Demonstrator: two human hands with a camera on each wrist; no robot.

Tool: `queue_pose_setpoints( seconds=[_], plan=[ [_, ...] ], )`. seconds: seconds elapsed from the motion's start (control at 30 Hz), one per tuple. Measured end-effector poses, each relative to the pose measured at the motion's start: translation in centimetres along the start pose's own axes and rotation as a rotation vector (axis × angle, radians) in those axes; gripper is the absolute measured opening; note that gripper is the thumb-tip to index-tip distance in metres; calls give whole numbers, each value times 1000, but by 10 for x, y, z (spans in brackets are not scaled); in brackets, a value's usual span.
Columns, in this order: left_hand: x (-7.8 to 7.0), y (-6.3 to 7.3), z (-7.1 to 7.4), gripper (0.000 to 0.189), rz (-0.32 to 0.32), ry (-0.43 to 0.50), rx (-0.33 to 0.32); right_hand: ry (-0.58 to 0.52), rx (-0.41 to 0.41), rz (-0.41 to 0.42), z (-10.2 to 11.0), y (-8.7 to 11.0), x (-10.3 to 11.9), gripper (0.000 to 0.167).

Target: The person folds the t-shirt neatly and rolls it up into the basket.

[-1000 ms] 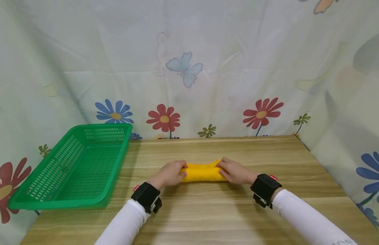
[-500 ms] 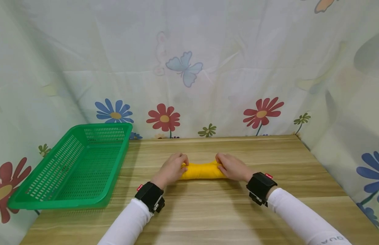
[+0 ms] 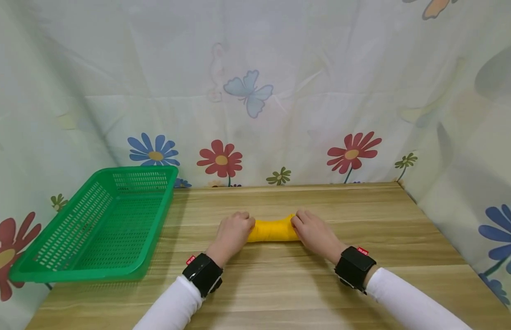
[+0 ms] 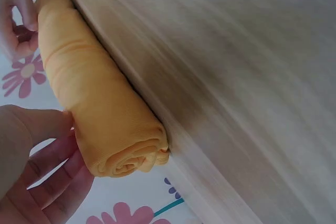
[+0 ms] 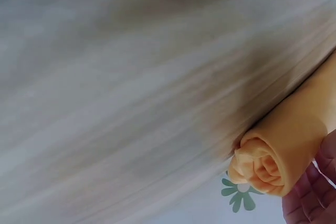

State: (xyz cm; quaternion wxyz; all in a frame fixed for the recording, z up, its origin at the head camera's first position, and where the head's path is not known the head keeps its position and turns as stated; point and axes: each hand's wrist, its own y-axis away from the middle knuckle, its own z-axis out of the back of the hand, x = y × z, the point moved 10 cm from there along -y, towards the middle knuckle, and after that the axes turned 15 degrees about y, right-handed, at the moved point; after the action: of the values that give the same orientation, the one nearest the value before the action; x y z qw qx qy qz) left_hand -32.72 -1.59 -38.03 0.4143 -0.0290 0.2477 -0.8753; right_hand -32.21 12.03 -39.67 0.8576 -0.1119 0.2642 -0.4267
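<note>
A yellow cloth (image 3: 273, 231), rolled into a thick tube, lies crosswise on the wooden table. My left hand (image 3: 234, 231) is at its left end, thumb and fingertips against the roll. In the left wrist view, the spiral layers of that end show beside the left fingers (image 4: 65, 179). At the other end, my right hand (image 3: 315, 231) holds the top edge, where a bit of cloth sticks up. The right wrist view shows the right fingers (image 5: 312, 198) against the roll (image 5: 299, 129) near its loosely coiled end. In the head view, the hands cover both ends.
A green plastic basket (image 3: 145, 247) with slotted walls stands on the left side of the wooden table (image 3: 280, 284). A flower-print curtain (image 3: 300, 114) hangs behind the table and along both sides.
Both hands have shifted slightly along the roll, a little closer together. Less of the cloth's length shows between them than one second ago. The basket has stayed in place.
</note>
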Motion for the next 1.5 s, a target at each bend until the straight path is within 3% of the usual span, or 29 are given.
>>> queue_pose_setpoints(
  seconds=[0.13, 0.27, 0.43, 0.63, 0.97, 1.33, 1.5],
  plan=[
    [1, 4, -2, 8, 13, 3, 14, 12, 32, 18, 0, 5, 1, 30],
    [1, 4, -6, 31, 28, -3, 60, 25, 49, 42, -2, 6, 2, 45],
    [1, 2, -15, 52, 20, -62, 95, 32, 38, 59, -5, 3, 1, 49],
    [6, 3, -19, 47, 36, -25, 129, -16, 75, 73, -9, 3, 1, 43],
    [4, 18, -16, 37, 11, 131, 227, -258, 235, 93, -13, 10, -1, 33],
    [17, 10, -25, 35, 121, 221, 370, -329, 219, 146, -13, 1, -3, 25],
    [13, 9, -27, 35, 95, 186, 378, -325, 209, 143, -14, 1, -4, 24]
  ],
)
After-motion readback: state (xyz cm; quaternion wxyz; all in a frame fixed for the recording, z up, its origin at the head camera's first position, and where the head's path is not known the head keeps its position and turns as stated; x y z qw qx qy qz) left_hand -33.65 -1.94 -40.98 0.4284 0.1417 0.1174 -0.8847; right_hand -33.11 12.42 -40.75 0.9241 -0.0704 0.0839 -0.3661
